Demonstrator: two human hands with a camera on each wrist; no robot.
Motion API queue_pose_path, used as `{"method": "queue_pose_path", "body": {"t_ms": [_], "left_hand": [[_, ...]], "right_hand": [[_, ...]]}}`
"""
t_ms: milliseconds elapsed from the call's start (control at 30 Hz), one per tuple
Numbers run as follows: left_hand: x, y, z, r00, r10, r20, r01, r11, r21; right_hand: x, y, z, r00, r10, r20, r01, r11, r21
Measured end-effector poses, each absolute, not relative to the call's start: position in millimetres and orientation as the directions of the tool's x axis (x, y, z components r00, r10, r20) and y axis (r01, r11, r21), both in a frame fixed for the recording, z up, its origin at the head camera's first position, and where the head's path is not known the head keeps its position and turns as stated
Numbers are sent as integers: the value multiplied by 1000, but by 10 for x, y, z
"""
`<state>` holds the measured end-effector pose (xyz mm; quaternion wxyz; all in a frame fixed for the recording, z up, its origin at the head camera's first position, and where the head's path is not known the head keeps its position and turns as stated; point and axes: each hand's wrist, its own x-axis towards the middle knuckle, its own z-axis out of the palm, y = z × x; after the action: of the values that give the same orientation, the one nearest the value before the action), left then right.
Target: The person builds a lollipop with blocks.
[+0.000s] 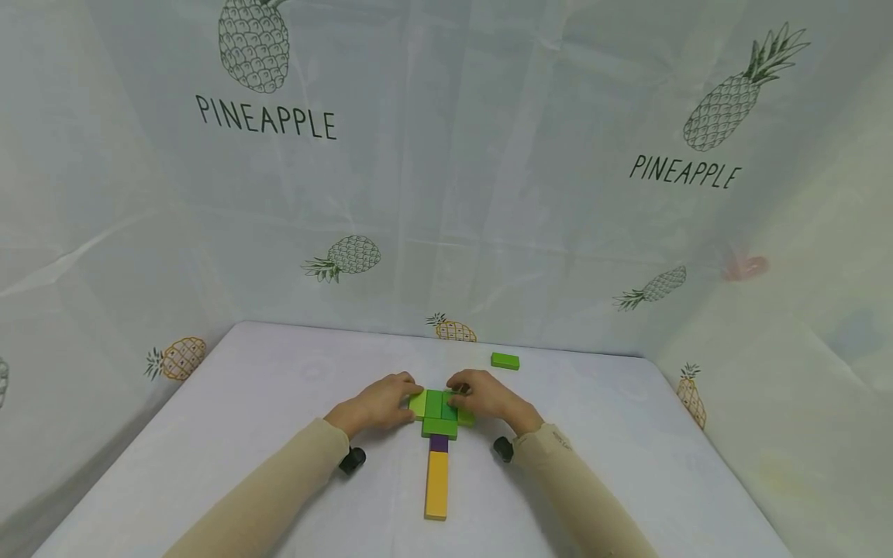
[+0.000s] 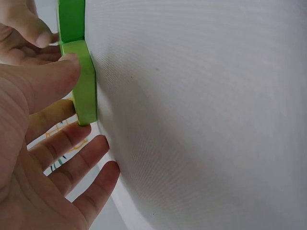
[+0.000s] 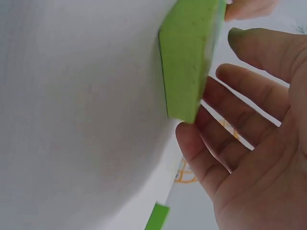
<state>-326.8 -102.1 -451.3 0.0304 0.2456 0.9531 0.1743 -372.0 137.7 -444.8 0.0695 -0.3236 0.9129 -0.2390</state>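
Observation:
Flat green blocks lie together on the white table. My left hand pinches the yellow-green block at the left of the group, its thumb along one side and fingertips by the far end. In the left wrist view this block stands against a darker green one. Over the upper right of the group, my right hand has loosely spread fingers near the dark green block. A light green block sits beside those fingers in the right wrist view, with the thumb apart from it.
Below the group, a purple block and a long yellow-orange block run in a line toward me. One loose green block lies near the table's back edge. A white pineapple-print sheet hangs behind the table.

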Motion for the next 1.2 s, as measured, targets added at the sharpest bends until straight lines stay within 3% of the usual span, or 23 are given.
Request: {"method": "queue_pose_path", "body": {"t_ms": [433,1200], "left_hand": [[-3267,-1021,-4507,-880,474,36,457,824,335],[-3255,-1019,-4506,-874,483,48,468,813,347]], "right_hand": [[-3620,1640,-4415,-828,-560,-20,-491,742,-456],[-3579,1654,-4434,-814,-580,-23,-514,739,-435]]}}
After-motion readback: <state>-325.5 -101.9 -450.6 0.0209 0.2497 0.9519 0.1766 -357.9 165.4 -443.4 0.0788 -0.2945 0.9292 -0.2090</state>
